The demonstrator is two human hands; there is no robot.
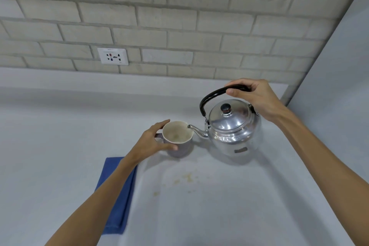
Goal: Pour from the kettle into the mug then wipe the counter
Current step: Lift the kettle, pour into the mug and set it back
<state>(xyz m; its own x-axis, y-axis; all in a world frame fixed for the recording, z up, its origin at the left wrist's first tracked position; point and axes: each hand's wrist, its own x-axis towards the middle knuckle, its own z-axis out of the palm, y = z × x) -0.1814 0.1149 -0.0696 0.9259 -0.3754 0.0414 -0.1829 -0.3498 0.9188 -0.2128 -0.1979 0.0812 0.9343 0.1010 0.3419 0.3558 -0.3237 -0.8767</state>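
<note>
A shiny metal kettle (232,130) with a black arched handle stands to the right of a lilac mug (178,140) on the pale counter (60,146). My right hand (253,98) is closed over the top of the kettle's handle. The spout tip reaches just over the mug's right rim. My left hand (153,142) wraps the mug's left side, thumb and fingers around its wall. The mug's inside looks pale with a little greenish residue at the bottom. A folded blue cloth (117,195) lies flat under my left forearm.
Small brownish stains (185,178) dot the counter in front of the mug and kettle. A brick wall with a white power socket (113,56) rises behind. A plain side wall (339,86) closes the counter on the right, close to the kettle.
</note>
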